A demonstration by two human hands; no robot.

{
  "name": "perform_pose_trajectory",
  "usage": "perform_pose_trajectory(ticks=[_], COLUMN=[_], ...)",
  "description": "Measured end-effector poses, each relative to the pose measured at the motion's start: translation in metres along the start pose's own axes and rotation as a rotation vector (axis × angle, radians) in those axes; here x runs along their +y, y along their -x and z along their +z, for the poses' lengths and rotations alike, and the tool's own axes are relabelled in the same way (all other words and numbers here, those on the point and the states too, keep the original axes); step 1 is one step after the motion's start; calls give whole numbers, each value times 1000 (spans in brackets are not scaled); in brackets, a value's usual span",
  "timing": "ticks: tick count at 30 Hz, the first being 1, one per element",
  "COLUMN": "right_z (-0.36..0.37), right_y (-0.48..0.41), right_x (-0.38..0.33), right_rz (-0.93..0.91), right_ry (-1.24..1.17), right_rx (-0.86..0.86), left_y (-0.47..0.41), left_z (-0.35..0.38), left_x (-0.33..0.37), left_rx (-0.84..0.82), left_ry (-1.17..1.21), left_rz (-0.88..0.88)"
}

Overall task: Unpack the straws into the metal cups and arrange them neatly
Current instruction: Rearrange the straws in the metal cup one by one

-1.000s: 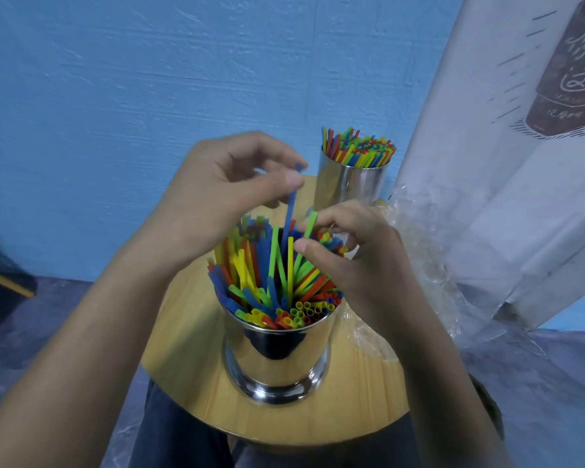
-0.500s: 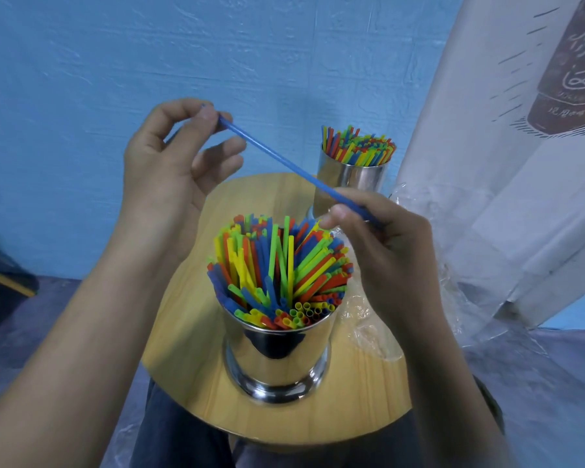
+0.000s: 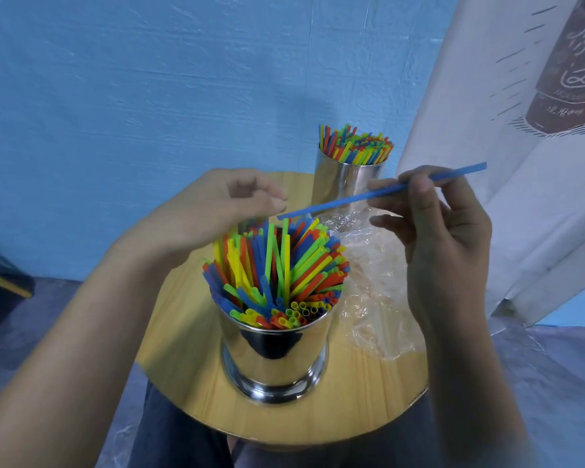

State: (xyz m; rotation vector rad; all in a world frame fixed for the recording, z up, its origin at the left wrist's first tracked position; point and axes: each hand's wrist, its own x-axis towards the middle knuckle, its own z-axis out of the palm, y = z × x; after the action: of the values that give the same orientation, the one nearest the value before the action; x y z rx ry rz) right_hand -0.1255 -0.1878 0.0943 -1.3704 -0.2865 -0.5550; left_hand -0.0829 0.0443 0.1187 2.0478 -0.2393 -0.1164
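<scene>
A shiny metal cup (image 3: 274, 359) stands near the front of the round wooden table (image 3: 183, 332), packed with several red, yellow, green and blue straws (image 3: 274, 275) that lean unevenly. A second metal cup (image 3: 345, 184) full of straws stands at the far edge. My right hand (image 3: 443, 231) pinches a single blue straw (image 3: 352, 199) between thumb and fingers, holding it nearly level above the near cup. My left hand (image 3: 217, 207) hovers just above the near cup's straws with its fingers loosely curled and nothing in them; the straw's free end lies close to its fingertips.
Crumpled clear plastic wrap (image 3: 375, 292) lies on the table right of the near cup. A white printed cloth (image 3: 507, 163) hangs at the right, a blue wall behind. My lap shows below the table's front edge.
My left hand pulled the blue straw out of the near cup and has let it go. My right hand has swung the straw to the right, now holding it alone.
</scene>
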Motion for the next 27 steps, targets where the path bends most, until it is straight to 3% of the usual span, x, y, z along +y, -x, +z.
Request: perform_pose_trajectory(ticks=[5,12,21,27], right_z=[-3,5,3,7], right_y=[-1,3,6,7], right_x=[-3,7,20,26], right_rz=[-67,-49,-106,-50], right_ry=[132,320,494,529], right_rx=[68,-180,-215,-337], left_y=[-5,-17,-15,-9], left_z=[1,4,2,-1], left_x=[10,13,11,17], left_rx=[-172,-223,-85,151], left_ry=[-130,-224,-141,253], left_rz=[-5,15,109,267])
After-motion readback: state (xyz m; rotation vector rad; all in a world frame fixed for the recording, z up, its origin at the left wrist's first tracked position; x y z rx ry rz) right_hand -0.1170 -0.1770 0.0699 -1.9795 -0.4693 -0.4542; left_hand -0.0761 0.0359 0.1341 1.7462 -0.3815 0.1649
